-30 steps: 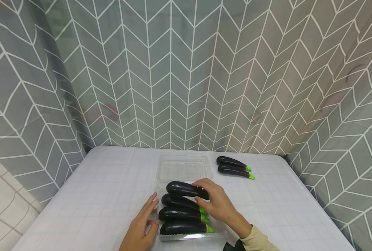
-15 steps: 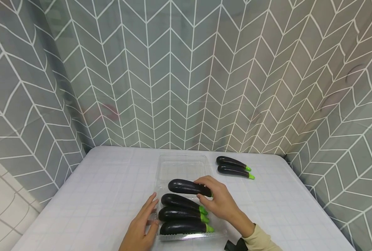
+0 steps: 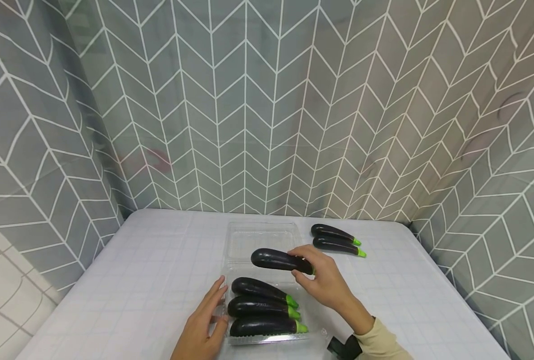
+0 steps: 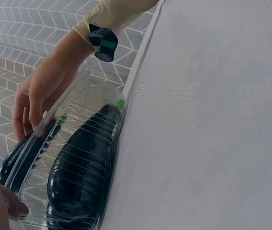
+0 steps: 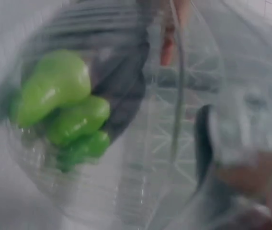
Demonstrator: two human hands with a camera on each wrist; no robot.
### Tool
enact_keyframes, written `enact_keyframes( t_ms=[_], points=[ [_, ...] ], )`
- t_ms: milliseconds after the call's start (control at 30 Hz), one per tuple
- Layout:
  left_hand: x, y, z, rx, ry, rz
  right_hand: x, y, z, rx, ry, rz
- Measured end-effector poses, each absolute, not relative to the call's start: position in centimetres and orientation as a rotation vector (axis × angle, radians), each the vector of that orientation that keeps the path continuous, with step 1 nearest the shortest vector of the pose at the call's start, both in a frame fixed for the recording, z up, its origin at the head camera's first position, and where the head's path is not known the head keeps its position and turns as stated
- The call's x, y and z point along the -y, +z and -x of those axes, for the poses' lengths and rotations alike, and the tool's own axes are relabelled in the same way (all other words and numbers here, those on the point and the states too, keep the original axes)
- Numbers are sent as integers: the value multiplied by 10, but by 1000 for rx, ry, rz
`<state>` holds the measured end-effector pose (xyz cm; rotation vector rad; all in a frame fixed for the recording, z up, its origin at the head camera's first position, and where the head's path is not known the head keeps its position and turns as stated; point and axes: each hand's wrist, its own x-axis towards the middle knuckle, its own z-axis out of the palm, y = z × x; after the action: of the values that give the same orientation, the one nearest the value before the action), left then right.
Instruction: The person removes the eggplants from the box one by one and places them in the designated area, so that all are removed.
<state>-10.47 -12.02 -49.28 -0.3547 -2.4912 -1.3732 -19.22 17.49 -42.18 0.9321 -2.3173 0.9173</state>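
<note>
My right hand (image 3: 323, 277) holds an eggplant (image 3: 273, 258) near its stem end, between thumb and fingers. It is raised above the far part of an open clear plastic clamshell container (image 3: 309, 315). Three dark, glossy eggplants with green stems lie side by side in the container, the nearest eggplant (image 3: 262, 326) along its front wall. My left hand (image 3: 200, 322) rests against the container's left side, fingers extended. In the left wrist view, its fingertip (image 4: 18, 207) is at the rim. Green stems (image 5: 54, 88) show through blurred plastic in the right wrist view.
Two more eggplants (image 3: 335, 246) lie at the back right of the white-covered table (image 3: 149, 280). The container's clear lid (image 3: 262, 240) lies folded back behind it. A patterned grey curtain (image 3: 267, 110) surrounds the table's back and sides.
My right hand has lifted the farthest eggplant out of the row and carried it up, back and to the right. My left hand has stayed at the container's side.
</note>
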Motion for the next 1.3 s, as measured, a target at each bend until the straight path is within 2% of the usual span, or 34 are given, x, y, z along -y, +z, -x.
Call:
enact_keyframes(
  t_ms=[1300],
  points=[
    [120, -496, 107, 2448, -1386, 397, -244, -404, 221, 2421, 846, -635]
  ],
)
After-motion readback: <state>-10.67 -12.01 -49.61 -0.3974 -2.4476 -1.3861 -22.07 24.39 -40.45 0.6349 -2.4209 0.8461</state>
